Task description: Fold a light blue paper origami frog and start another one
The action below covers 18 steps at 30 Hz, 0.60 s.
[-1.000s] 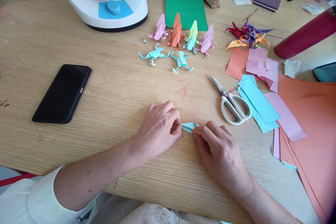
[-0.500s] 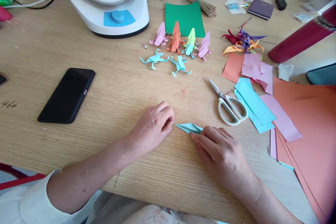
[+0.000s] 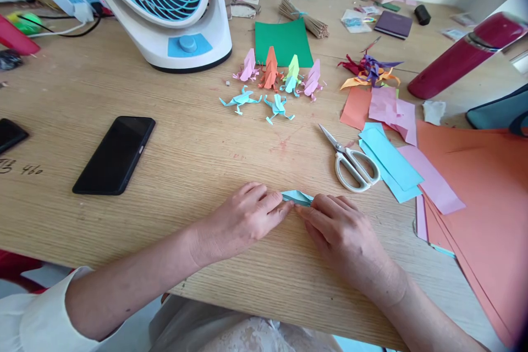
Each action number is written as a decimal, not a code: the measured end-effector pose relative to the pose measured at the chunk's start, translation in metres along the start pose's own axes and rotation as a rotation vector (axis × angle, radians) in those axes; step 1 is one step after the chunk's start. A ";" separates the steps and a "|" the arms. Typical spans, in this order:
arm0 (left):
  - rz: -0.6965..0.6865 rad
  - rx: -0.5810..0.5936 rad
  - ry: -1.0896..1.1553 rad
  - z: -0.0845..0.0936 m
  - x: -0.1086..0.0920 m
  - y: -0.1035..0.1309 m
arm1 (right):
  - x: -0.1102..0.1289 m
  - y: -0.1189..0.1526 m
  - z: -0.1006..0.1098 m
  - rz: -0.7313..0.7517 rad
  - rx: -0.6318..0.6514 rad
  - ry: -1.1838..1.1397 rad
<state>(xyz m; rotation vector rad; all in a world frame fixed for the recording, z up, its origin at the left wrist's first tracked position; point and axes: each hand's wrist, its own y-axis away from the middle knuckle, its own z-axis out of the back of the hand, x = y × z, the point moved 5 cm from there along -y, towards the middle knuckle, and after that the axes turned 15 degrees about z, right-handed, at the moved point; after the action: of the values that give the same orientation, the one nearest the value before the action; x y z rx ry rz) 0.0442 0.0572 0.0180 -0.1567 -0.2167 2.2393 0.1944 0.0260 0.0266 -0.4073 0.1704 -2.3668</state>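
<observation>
A narrow light-blue folded paper lies low over the table between my hands. My left hand pinches its left end, fingers closed. At the right end, my right hand grips the same paper with thumb and fingers, hiding that part. White-handled scissors rest just beyond my right hand, blades toward the upper left. Farther off stand several origami figures: two light-blue ones, such as the blue figure, in front of pink, orange and green-and-blue ones like the orange figure.
Light-blue paper strips and large orange sheets cover the right side. A black phone lies at left. A white fan, a green sheet, a bundle of sticks and a dark red flask are farther back.
My left hand has moved right, from beside the folded paper onto its left end. My right hand keeps its hold. The camera view has tilted up slightly.
</observation>
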 end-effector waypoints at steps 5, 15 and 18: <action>0.017 0.009 -0.006 0.000 -0.002 0.002 | 0.002 0.001 0.000 0.030 0.031 0.065; 0.106 0.121 0.049 -0.004 -0.003 0.004 | 0.012 0.005 0.001 0.054 0.127 0.267; 0.118 0.125 0.100 -0.008 0.001 0.008 | 0.017 0.003 0.001 0.091 0.140 0.322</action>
<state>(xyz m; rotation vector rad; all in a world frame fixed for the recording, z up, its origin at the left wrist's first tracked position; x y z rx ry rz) 0.0389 0.0543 0.0083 -0.2182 -0.0136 2.3473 0.1850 0.0119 0.0306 0.0491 0.1670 -2.3232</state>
